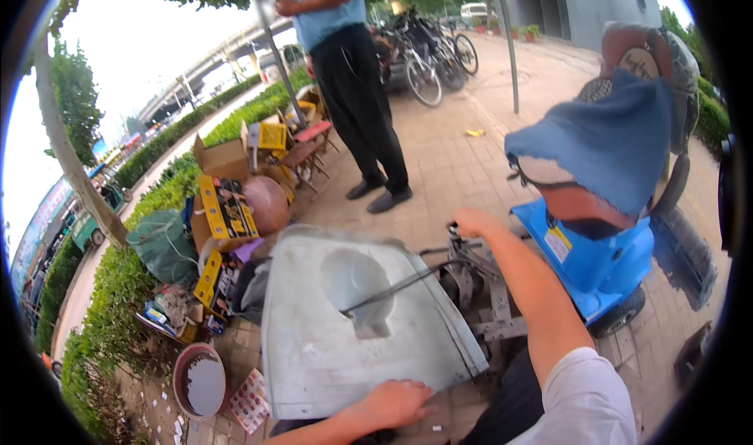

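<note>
A large, worn, pale grey-green panel (pixel 302 343) with a rounded recess lies in front of me. My left hand (pixel 398 402) rests against its near edge, fingers stretched out and holding nothing. Out of the recess runs a black cable (pixel 400 285), reaching right to a bare metal frame (pixel 498 308). My right arm stretches forward over that frame. At its far end, my right hand (pixel 471 223) is closed around the top of a dark upright metal stem (pixel 455 245); the fingertips are partly hidden.
A blue three-wheeled vehicle (pixel 612 264) with a cloth-draped seat (pixel 604 139) stands right. Ahead stands a person (pixel 349 92). Boxes (pixel 223 209), a green bag (pixel 163 245) and a basin of liquid (pixel 179 378) line the left, by a hedge (pixel 118 311). Bicycles (pixel 427 64) stand farther back.
</note>
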Motion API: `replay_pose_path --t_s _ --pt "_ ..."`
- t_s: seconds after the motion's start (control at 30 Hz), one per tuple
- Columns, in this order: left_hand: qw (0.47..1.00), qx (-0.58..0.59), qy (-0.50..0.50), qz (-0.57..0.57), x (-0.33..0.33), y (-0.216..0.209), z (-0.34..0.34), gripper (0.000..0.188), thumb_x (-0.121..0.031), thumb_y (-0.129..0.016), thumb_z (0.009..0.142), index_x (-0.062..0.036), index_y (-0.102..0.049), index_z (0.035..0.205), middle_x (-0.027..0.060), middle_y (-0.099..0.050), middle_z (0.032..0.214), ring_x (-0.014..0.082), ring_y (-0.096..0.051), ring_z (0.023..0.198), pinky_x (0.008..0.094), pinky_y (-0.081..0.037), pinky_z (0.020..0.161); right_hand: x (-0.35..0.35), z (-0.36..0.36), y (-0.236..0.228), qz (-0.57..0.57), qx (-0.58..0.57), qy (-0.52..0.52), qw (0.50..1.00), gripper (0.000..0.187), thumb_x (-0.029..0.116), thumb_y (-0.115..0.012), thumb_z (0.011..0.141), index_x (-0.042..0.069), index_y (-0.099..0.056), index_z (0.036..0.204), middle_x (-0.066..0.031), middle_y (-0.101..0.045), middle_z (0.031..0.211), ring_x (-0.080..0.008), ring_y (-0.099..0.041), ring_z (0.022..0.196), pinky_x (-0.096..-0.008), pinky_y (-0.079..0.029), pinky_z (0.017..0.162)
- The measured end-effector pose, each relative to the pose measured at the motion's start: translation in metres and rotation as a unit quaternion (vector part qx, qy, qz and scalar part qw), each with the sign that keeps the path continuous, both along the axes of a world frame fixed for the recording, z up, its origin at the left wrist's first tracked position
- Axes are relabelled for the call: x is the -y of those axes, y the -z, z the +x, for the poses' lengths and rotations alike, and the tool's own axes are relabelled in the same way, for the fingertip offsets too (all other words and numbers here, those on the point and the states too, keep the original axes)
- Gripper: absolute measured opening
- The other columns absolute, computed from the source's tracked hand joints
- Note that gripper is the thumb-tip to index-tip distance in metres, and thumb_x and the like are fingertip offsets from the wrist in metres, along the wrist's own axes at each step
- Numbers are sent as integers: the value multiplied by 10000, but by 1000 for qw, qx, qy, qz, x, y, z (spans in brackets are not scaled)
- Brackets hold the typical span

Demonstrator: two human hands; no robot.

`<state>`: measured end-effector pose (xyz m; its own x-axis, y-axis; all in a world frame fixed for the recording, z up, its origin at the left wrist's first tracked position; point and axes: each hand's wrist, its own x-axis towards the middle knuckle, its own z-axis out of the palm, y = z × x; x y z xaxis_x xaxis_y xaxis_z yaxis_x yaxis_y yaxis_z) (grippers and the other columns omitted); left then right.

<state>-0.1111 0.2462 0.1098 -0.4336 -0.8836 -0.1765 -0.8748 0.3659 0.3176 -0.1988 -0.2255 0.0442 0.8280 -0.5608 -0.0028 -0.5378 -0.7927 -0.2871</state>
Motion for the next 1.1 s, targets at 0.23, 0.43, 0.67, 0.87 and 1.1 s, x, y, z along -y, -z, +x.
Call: replay_pose_path --t_s 0.23,0.43,0.67,0.87,1.1 --pt "1000 20 -15 17 6 -6 -4 355 -409 -620 874 -69 -660 970 81 -665 893 296 -658 862 418 -537 741 -16 4 -18 13 -47 90 995 512 343 -735 732 39 -658 1137 -226 -645 1109 -386 -618 1006 -438 -498 869" --pt "999 28 -15 7 5 -3 -8 340 -385 -651 850 -70 -672 975 72 -667 891 275 -660 863 407 -532 734 -8 -15 -12 72 2 33 997 535 320 -743 752 37 -646 1195 -207 -604 1248 -356 -572 1135 -420 -460 959" --pt "999 27 -17 10 3 0 -5 349 -392 -656 840 -70 -674 975 76 -666 885 270 -661 855 406 -528 730 -11 -16 -9 117 111 30 986 502 322 -735 769 31 -660 1171 -202 -629 1212 -331 -585 1135 -408 -462 950" --pt "999 33 -7 9 7 0 -7 348 -393 -663 829 -71 -673 962 77 -660 869 266 -660 850 403 -523 723 -5 -13 -15 21 11 71 997 454 385 -701 782 19 -711 1051 -192 -709 963 -362 -657 934 -434 -497 831" --pt "1000 23 -19 1 2 1 -4 332 -384 -671 826 -71 -667 939 72 -655 853 265 -660 842 401 -522 726 -6 -12 -17 3 56 -18 998 407 177 -707 725 43 -696 1109 -204 -668 1090 -344 -627 1038 -395 -497 898"
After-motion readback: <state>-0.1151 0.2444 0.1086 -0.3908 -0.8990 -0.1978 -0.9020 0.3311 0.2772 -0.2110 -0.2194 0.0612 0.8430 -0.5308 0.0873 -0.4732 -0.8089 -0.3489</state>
